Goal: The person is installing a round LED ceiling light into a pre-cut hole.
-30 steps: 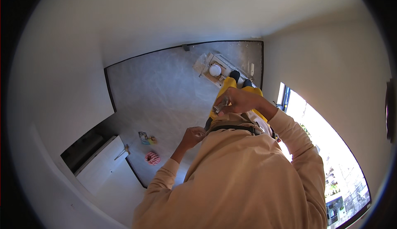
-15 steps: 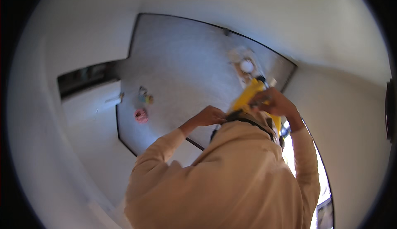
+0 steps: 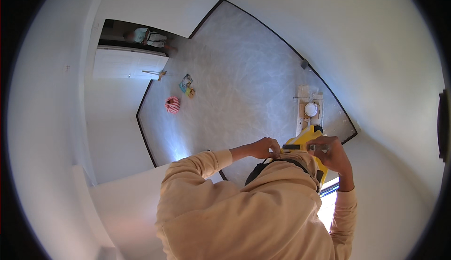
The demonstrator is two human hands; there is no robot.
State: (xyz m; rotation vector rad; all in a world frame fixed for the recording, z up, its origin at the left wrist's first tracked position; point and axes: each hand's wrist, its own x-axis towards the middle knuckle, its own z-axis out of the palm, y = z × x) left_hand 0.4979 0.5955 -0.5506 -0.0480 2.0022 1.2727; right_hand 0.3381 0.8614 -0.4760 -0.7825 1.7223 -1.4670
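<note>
My right hand [image 3: 326, 153] is closed round a small hand tool [image 3: 292, 147] with a dark, straight end and a greyish part between the fingers; its exact kind is unclear. At my waist, my left hand [image 3: 264, 148] has its fingers pressed together by the beige sweatshirt hem and a dark strap [image 3: 293, 161]. What those fingers pinch, if anything, is hidden. Just beyond both hands, a yellow rigid piece [image 3: 304, 135] with a black end slopes down past my body, partly covered by my right hand and clothing.
Below on the grey floor [image 3: 235, 77] stands a white round container [image 3: 311, 109] on flat boards. Farther left lie a red-and-white striped bag [image 3: 172, 104] and colourful packages [image 3: 186, 84]. A person [image 3: 149, 38] is by the open white door [image 3: 127, 62]. White walls enclose the room.
The view has turned, so the floor items sit farther right. My right hand now shows the dark-ended tool pointing left across the yellow piece. My left hand stays at my waist.
</note>
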